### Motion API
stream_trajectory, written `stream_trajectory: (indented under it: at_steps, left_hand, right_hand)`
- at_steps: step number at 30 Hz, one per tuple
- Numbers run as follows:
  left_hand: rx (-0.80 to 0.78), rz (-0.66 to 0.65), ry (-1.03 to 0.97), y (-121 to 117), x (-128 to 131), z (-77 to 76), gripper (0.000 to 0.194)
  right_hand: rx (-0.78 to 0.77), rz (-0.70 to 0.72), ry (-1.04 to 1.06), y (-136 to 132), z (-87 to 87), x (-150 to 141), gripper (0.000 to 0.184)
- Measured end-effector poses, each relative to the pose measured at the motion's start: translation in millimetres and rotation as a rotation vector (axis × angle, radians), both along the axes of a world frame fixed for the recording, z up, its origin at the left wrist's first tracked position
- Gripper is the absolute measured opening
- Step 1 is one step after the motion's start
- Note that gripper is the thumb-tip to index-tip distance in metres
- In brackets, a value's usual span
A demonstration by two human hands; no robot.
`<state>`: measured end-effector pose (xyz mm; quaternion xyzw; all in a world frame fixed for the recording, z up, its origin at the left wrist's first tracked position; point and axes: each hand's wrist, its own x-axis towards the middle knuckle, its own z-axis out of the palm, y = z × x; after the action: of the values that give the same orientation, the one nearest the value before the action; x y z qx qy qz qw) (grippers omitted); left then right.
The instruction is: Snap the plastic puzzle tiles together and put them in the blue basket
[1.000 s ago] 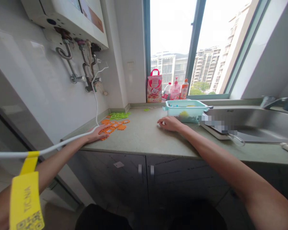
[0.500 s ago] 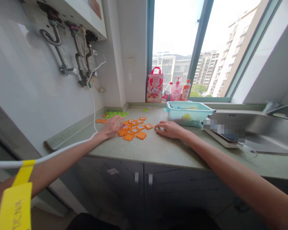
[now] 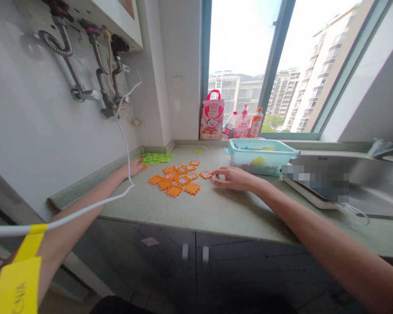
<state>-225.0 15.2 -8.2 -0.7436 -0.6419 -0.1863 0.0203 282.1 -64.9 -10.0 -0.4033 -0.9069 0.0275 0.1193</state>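
My left hand (image 3: 132,168) has its fingers stretched out at the left of the counter, over an orange jigsaw-edged foam piece (image 3: 144,167) that it partly covers. Just behind it lies a pile of green jigsaw-edged pieces (image 3: 157,158). My right hand (image 3: 232,178) rests low over the counter, fingers apart and slightly bent. Its fingertips are at the edge of an orange piece with a white printed label (image 3: 205,175). Between both hands spreads a loose group of orange pieces (image 3: 174,191), some overlapping, some labelled. One green piece (image 3: 198,151) lies alone at the back.
A light blue plastic basket (image 3: 265,159) holding coloured things stands behind my right hand. Right of it are a phone-like device (image 3: 314,187) and a steel sink (image 3: 373,183). A white cable (image 3: 118,195) crosses above my left forearm. Bottles (image 3: 242,124) and a pink bag (image 3: 212,120) line the windowsill.
My left hand has moved left and away from the orange group to the separate orange piece, uncovering pieces on the group's left side. My right hand stays nearly in place.
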Motion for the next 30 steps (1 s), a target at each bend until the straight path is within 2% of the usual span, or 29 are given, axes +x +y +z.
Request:
stream_trajectory:
  at_steps: [3,5,8,11,14,19,22,24,27,30]
  left_hand:
    - [-0.034,0.085,0.006,-14,-3,-7.5,0.066]
    - [-0.043,0.090,0.011,-27,-3,-15.2,0.064]
    - [-0.054,0.046,0.016,-48,-3,-28.7,0.067]
    - [-0.080,-0.048,0.025,-69,-1,-36.5,0.075]
    - [-0.121,-0.225,0.011,-90,12,-32.1,0.073]
    - [-0.200,-0.453,-0.001,-113,62,-10.6,0.076]
    - [-0.222,-0.530,-0.025,-110,94,-3.1,0.084]
    - [-0.235,-0.610,-0.038,-99,110,-2.3,0.087]
    - [-0.193,-0.679,-0.089,-68,122,-4.3,0.092]
    - [-0.101,-0.627,-0.135,-31,130,-7.0,0.099]
  right_hand:
    - [-0.010,-0.006,-0.003,1,0.3,1,0.057]
    - [-0.024,-0.002,0.018,2,-1.0,2,0.059]
    - [-0.048,0.019,0.103,4,-8.4,2,0.067]
    - [-0.085,-0.025,0.208,9,-21.7,-3,0.086]
    - [-0.137,-0.074,0.259,19,-33.0,-10,0.097]
    - [-0.143,-0.053,0.293,45,-35.6,-20,0.089]
    - [-0.106,-0.037,0.319,57,-33.4,-25,0.083]
    - [-0.101,-0.023,0.312,61,-32.0,-27,0.080]
    - [-0.107,0.061,0.244,62,-30.6,-27,0.070]
    - [-0.080,0.118,0.200,61,-30.2,-26,0.060]
